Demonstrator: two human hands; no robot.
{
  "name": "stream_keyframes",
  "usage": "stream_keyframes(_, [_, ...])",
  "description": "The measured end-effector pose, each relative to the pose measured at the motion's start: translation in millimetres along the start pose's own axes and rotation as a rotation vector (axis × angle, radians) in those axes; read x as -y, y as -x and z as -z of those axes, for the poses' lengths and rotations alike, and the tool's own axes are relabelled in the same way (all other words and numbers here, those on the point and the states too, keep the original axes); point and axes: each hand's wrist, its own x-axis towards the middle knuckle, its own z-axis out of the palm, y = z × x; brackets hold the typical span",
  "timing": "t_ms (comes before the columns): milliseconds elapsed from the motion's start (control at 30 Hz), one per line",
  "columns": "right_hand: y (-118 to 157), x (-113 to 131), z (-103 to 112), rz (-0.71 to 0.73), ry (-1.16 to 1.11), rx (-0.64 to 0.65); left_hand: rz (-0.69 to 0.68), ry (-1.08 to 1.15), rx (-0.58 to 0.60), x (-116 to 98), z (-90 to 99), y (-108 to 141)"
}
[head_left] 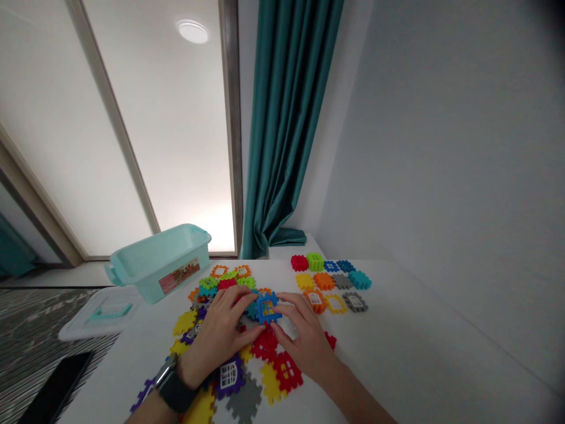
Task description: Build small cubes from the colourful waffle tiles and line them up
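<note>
Between my two hands is a blue interlocking building tile (268,308) with a window opening, raised over a loose pile of such tiles. My left hand (225,324), with a dark watch on its wrist, pinches the tile's left edge. On the opposite edge, the fingers of my right hand (302,330) close on the same tile. Below it lie red tiles (289,372), a grey tile (245,400) and a purple tile (229,375) with a white window. My hands hide part of the pile.
Sorted tiles stand in rows at the back right, among them a red stack (299,262) and an orange tile (324,281). A mint plastic bin (159,253) is at the back left, beside its clear lid (99,312). A black phone-like slab (57,386) lies lower left.
</note>
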Motion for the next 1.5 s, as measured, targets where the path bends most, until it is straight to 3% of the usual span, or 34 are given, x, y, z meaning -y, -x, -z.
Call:
stream_keyframes(300, [-9.5, -10.2, 26.7, 0.047, 0.074, 0.039, -0.037, 0.013, 0.025, -9.1, -5.8, -22.4])
stream_keyframes(633, [5.8, -38.7, 86.2, 0.010, 0.192, 0.187, -0.113, 0.027, 0.103, -35.2, -43.2, -57.5])
stream_keyframes(833, [6.0, -54.9, 100.7, 0.004, 0.248, 0.240, -0.127, 0.042, 0.120, -51.5, -63.6, -74.0])
stream_keyframes(1100, [2.1, -78.4, 114.0, -0.019, 0.255, 0.293, -0.115, 0.047, 0.159, -56.8, -85.1, -91.1])
stream_keyframes(1200, [2.9, -98.6, 120.1, -0.051, 0.263, 0.270, -0.099, 0.051, 0.173, -54.4, -91.4, -97.1])
stream_keyframes(1333, [2.1, -145.1, 132.2, -0.120, 0.299, 0.207, -0.013, -0.013, 0.203, -36.5, -95.6, -105.7])
stream_keyframes(1500, [-8.7, -203.8, 140.7, -0.275, 0.348, 0.243, 0.144, -0.164, 0.397, -5.6, -101.4, -112.5])
